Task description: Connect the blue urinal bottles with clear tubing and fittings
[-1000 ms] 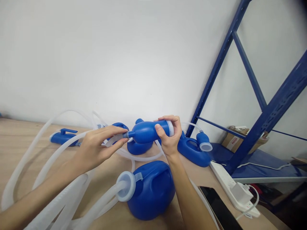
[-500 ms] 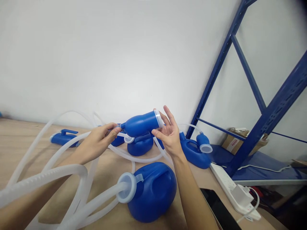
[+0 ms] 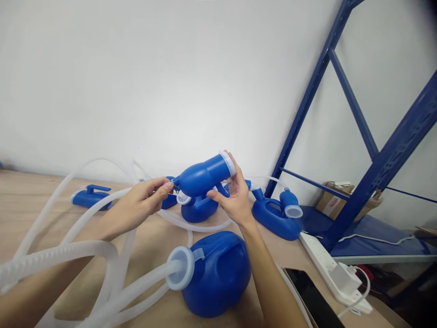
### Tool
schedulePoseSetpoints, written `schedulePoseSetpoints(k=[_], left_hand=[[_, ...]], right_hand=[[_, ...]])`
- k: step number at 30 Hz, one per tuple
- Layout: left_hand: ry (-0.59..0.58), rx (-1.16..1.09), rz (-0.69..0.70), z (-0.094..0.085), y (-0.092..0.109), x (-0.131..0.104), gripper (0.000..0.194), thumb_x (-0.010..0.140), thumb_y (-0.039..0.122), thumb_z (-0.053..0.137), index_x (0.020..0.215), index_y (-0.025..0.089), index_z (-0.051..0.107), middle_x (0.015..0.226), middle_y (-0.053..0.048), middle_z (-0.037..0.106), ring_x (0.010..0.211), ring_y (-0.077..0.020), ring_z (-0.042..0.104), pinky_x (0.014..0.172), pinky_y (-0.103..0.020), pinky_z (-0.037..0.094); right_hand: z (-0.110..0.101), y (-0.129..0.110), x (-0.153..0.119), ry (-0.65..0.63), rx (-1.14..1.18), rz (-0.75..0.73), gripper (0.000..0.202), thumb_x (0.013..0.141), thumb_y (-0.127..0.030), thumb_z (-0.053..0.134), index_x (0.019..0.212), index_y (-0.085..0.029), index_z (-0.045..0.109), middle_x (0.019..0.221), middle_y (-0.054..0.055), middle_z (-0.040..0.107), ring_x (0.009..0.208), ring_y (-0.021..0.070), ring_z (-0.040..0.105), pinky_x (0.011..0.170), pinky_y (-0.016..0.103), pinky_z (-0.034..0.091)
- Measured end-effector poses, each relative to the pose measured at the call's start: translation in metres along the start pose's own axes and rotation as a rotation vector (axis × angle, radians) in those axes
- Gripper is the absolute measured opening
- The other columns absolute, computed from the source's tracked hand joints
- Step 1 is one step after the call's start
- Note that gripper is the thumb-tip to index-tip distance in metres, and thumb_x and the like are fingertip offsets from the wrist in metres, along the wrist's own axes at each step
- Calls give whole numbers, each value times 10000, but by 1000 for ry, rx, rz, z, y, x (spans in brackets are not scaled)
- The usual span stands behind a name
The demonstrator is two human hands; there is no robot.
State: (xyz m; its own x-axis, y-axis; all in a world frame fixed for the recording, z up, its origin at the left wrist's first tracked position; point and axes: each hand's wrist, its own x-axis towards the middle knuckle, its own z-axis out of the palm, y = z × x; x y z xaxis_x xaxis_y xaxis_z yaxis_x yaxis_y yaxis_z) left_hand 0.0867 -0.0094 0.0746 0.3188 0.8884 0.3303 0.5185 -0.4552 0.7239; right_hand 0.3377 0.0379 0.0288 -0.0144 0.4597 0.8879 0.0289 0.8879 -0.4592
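Observation:
A blue plastic urinal funnel with a white rim is held in the air, tilted, its wide end up to the right. My left hand pinches its narrow neck, where the fingers partly hide the tip. On the other side my right hand has its fingers around the white rim, thumb under the body. Below lies a large blue urinal bottle, a translucent hose running into its white cap. Another blue urinal bottle stands behind, partly hidden by the funnel.
At right lies a blue bottle with a small funnel hanging at it. Another blue bottle lies left. Loose hoses loop across the wooden table. Nearer are a phone, a power strip and a blue shelf frame.
My right hand has closed its fingers round the white rim. The funnel's wide end has tipped slightly up and right. My left hand keeps its pinch on the neck.

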Motion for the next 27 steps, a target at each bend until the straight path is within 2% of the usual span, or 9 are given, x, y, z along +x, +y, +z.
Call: schedulePoseSetpoints(k=[2, 6, 8, 12, 18, 22, 25, 27], left_hand=[[14, 46, 27, 1, 3, -2, 559, 944, 727, 435, 753, 204, 483, 644, 25, 393, 576, -116, 367, 506, -237, 331], [74, 165, 77, 0, 6, -3, 544, 954, 693, 406, 712, 211, 473, 609, 16, 421, 560, -132, 409, 503, -251, 343], [94, 215, 98, -1, 6, -3, 535, 958, 678, 391, 708, 215, 486, 584, 13, 444, 542, -141, 428, 494, -259, 337], [99, 272, 132, 2, 3, -5, 511, 986, 625, 366, 726, 216, 527, 570, 15, 501, 506, -140, 450, 492, -265, 342], [154, 281, 179, 5, 9, -9, 479, 987, 584, 385, 714, 218, 528, 548, 21, 496, 482, -136, 451, 475, -269, 326], [140, 264, 156, 0, 18, -11, 515, 969, 631, 396, 672, 223, 502, 538, 11, 488, 486, -141, 440, 455, -273, 314], [113, 246, 135, -2, 17, -11, 535, 963, 666, 405, 679, 222, 499, 558, 5, 489, 512, -143, 444, 458, -271, 315], [70, 209, 108, -1, 12, -8, 529, 965, 682, 413, 727, 220, 511, 598, 8, 488, 545, -142, 453, 481, -263, 334]], right_hand=[[7, -5, -1, 55, 37, 32, 1012, 692, -413, 961, 1559, -358, 441, 1663, 87, 415, 1554, 304, 391, 1269, 525, 376], [16, -10, -2, 123, 54, 84, 1004, 634, -427, 985, 1502, -323, 490, 1585, 122, 489, 1430, 320, 541, 1145, 485, 537], [18, -10, -3, 129, 48, 93, 967, 643, -433, 977, 1478, -318, 503, 1542, 122, 521, 1368, 312, 589, 1094, 474, 576], [15, -13, -3, 94, 26, 84, 921, 657, -457, 963, 1450, -320, 515, 1536, 123, 518, 1342, 319, 595, 999, 445, 629], [15, -19, -6, 127, 9, 61, 944, 689, -482, 940, 1492, -326, 470, 1567, 133, 477, 1387, 349, 553, 1033, 499, 608], [13, -9, -4, 104, 33, 99, 954, 692, -510, 936, 1502, -329, 467, 1514, 130, 533, 1259, 320, 645, 982, 481, 625], [2, 0, 1, 30, 63, 118, 960, 678, -597, 918, 1493, -333, 487, 1479, 117, 581, 1244, 310, 659, 982, 467, 617], [-10, 1, 5, 16, 104, 91, 962, 695, -738, 833, 1498, -340, 483, 1503, 116, 568, 1305, 329, 632, 992, 476, 607]])
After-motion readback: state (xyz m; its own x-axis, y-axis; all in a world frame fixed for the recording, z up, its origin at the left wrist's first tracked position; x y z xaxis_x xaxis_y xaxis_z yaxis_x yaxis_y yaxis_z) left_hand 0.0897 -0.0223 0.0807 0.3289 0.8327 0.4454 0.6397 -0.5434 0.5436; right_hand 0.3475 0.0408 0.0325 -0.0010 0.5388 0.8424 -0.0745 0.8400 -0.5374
